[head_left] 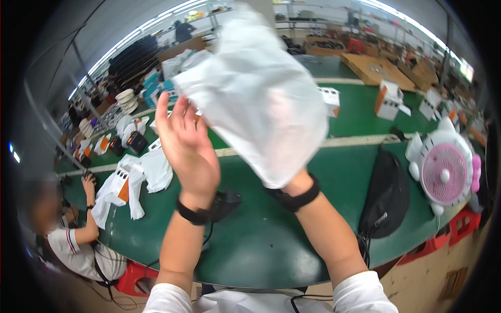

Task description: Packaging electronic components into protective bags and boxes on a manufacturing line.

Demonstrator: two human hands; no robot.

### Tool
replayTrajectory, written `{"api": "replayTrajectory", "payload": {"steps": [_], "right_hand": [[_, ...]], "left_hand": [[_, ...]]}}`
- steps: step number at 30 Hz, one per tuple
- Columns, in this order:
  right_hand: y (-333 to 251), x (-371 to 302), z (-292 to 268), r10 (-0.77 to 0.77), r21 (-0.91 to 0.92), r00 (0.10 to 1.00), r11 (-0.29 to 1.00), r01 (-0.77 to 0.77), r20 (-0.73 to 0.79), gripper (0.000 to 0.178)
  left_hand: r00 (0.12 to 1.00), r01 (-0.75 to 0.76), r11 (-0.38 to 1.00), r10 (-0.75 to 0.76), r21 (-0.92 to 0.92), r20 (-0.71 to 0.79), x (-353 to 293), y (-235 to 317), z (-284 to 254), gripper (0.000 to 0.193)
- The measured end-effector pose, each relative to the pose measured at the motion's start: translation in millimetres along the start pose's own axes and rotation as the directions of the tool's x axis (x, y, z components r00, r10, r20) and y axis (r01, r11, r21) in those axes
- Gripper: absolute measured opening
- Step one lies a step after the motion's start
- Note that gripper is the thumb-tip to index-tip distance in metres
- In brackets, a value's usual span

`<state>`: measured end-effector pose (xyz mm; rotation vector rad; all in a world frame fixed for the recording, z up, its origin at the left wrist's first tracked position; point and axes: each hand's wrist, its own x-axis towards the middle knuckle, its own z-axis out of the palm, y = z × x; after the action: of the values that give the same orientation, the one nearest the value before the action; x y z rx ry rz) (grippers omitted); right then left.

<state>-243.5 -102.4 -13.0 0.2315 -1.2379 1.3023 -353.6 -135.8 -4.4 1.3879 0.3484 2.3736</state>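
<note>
A large white translucent plastic bag (pixel 255 88) is raised over the table and somewhat blurred. My right hand (pixel 299 182) reaches into or behind it; only the base of the hand shows bare, with a pinkish patch through the plastic, so its fingers are hidden. My left hand (pixel 189 143) has its fingers stretched out at the bag's left edge, palm turned toward the bag, and grips nothing. Each wrist wears a black strap; a dark device sits by the left one. To the left, a white-and-orange box (pixel 121 185) lies amid white plastic bags.
A black pouch (pixel 385 195) and a pink-and-white cat-shaped fan (pixel 444 169) stand on the right of the green table (pixel 245 250). Beyond a pale rail, more boxes (pixel 389 100) sit on a green surface. A co-worker (pixel 78 242) sits at the left.
</note>
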Motion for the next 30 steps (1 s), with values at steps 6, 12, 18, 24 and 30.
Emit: {"api": "replayTrajectory", "payload": {"steps": [6, 12, 18, 24, 30], "right_hand": [[-64.4, 26.3, -26.5, -0.383, -0.379, 0.908, 0.826, 0.418, 0.167, 0.031], [-115.0, 44.1, -121.4, -0.456, -0.381, 0.890, 0.821, 0.425, 0.011, 0.062], [-188.9, 2.1, -188.8, -0.525, -0.424, 0.437, 0.850, 0.313, -0.730, 0.030], [-195.4, -4.9, -202.8, -0.790, -0.713, 0.018, 0.562, 0.419, -0.612, 0.033], [-193.9, 8.1, -189.6, -0.870, -0.864, 0.157, 0.488, 0.127, -0.468, 0.030]], "left_hand": [[0.914, 0.393, 0.899, -0.359, -0.194, 0.187, 44.3, 10.0, 46.4, 0.059], [0.860, 0.291, 0.945, -0.327, 0.149, 0.392, 30.9, -88.0, 138.8, 0.040], [0.513, 0.176, 0.752, -0.621, 0.636, 0.593, 67.6, -246.4, 192.0, 0.056], [0.152, -0.542, 0.344, -0.858, 0.767, 0.491, 60.1, -450.6, 194.8, 0.089], [-0.070, -0.326, 0.063, -0.997, 0.943, 0.043, 60.0, -509.6, 226.5, 0.097]]}}
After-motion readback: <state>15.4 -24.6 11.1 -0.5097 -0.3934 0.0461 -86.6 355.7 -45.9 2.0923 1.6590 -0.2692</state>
